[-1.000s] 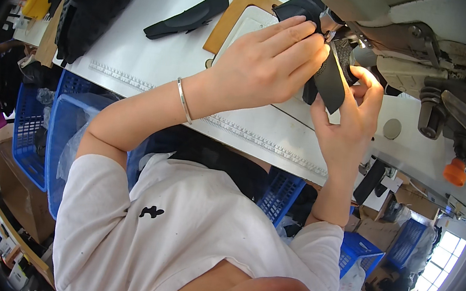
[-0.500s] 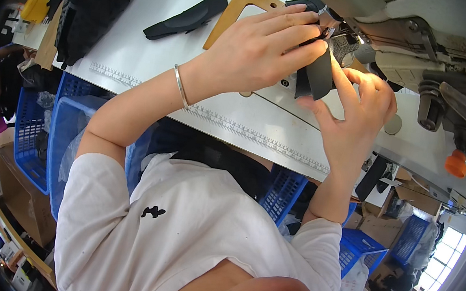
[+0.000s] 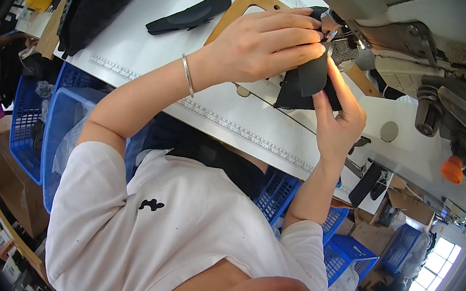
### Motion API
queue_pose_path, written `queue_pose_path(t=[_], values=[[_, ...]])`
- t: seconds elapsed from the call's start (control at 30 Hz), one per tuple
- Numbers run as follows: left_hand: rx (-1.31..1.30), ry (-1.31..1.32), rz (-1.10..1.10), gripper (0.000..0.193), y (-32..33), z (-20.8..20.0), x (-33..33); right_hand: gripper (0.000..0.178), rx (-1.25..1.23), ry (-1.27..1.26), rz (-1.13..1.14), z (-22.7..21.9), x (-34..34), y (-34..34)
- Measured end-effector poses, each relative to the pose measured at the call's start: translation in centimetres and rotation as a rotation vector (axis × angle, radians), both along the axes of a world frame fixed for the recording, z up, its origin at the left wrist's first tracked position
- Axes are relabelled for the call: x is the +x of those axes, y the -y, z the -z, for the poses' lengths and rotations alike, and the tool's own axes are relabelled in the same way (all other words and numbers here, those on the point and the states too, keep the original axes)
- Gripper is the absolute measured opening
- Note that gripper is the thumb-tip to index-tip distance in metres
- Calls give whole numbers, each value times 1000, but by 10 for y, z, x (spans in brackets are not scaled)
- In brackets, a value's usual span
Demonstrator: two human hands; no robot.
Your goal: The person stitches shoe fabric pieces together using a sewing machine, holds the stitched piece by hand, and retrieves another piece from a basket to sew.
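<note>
A black fabric piece (image 3: 313, 76) lies under the head of the sewing machine (image 3: 376, 23), by the presser foot (image 3: 329, 34). My left hand (image 3: 271, 48) reaches across from the left, its fingers together over the fabric, holding it beside the presser foot. From the near right, my right hand (image 3: 340, 121) grips the fabric's near edge between thumb and fingers. A narrow strip stands up between the hands, and a wider dark part spreads below it. My fingers and the machine hide the far part of the piece.
Left of my hands lie another black shaped piece (image 3: 188, 15) and a tan template frame (image 3: 245, 1). A dark fabric pile (image 3: 102, 4) covers the table's far left. A printed ruler (image 3: 235, 127) runs along the near edge. Blue baskets (image 3: 29, 126) stand below. Orange knobs (image 3: 452, 170) hang at right.
My right hand has shifted toward me and left, its fingers drawn closer together. More of the fabric now shows below the upright strip. My left hand stays near the presser foot.
</note>
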State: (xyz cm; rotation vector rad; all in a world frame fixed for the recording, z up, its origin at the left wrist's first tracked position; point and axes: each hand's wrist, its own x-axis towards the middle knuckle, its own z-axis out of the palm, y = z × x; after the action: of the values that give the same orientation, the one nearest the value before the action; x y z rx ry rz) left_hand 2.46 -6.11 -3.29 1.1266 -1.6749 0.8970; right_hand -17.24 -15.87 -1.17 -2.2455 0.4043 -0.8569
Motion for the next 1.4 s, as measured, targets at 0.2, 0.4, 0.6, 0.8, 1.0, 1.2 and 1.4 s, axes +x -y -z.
queue_pose_path(t=[0.2,0.4,0.6,0.8,1.0,1.2,1.4], values=[[23,14,-25,39,-3,-4,-2,51,177,51,-50,12,-6,-5],[55,-164,-67,33,-3,-11,-9,46,265,148,-97,32,-15,-9],[23,0,-76,29,-4,-7,-3,42,313,178,-108,37,-14,-12],[-4,54,-35,30,-2,-3,4,39,288,167,-130,35,-15,-16],[23,116,-36,31,-1,-3,11,39,361,212,-121,44,-23,-16],[29,132,15,31,-5,-5,16,41,444,228,-85,50,-29,-12],[30,165,-15,30,1,-7,19,41,373,258,-75,51,-24,-14]])
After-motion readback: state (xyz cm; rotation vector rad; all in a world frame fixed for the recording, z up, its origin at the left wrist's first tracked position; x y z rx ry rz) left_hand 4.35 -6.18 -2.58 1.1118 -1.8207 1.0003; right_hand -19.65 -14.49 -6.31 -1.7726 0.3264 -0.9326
